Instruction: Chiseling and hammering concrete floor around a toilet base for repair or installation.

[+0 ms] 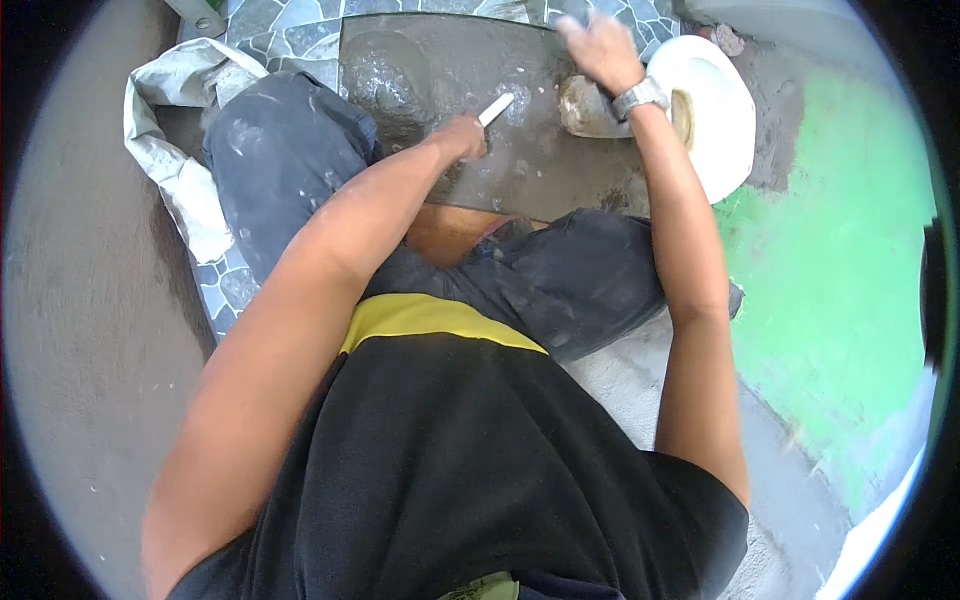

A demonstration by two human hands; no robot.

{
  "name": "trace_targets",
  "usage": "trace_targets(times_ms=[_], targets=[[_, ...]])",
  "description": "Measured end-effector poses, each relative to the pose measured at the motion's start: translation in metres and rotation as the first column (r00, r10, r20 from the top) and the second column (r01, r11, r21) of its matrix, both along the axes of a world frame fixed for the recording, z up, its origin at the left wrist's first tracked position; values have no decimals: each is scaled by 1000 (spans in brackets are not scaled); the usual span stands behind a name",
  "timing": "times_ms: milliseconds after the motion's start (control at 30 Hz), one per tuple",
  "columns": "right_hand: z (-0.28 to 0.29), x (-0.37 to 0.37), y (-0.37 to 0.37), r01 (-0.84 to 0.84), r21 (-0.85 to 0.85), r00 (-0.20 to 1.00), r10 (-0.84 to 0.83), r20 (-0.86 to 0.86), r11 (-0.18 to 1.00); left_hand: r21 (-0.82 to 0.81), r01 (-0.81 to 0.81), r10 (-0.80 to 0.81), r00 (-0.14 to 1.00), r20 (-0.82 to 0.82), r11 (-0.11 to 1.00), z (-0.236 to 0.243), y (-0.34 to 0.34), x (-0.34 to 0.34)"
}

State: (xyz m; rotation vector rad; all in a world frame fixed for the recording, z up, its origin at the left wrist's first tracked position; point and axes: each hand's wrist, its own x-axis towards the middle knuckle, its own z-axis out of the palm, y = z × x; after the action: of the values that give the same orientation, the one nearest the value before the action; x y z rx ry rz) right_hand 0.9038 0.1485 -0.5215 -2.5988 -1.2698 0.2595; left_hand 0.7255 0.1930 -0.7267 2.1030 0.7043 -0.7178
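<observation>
My left hand (463,138) is closed around a slim white stick-like piece (497,109), whose free end points up and to the right. Under it lies a flat grey board (540,175), smeared with wet cement-like paste. A wet grey mound (385,85) sits at the board's far left. My right hand (603,50) is raised at the far right of the board, its fingers smeared by motion. Just below it, a brownish, pale-sided rounded object (588,108) rests on the board, partly behind my wrist; its kind is unclear.
A white rounded basin-like piece (735,120) stands right of the board, with small stone-like lumps (728,40) behind it. A white sack (165,85) lies left of my knee. Patterned tiles (285,50) and green-coated floor (830,280) surround me.
</observation>
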Motion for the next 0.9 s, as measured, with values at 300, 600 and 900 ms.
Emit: trace_targets(times_ms=[300,600,900], targets=[[-64,-3,-35,-91,-527,987,5,-162,845,39,80,-82,996,47,996,13,0,3],[-87,16,-73,-5,-378,997,-27,-79,926,-120,95,-107,990,-96,988,48,-14,17],[-52,18,-40,-57,-123,994,44,-102,991,93,-171,160,981,110,981,32,-49,-26]])
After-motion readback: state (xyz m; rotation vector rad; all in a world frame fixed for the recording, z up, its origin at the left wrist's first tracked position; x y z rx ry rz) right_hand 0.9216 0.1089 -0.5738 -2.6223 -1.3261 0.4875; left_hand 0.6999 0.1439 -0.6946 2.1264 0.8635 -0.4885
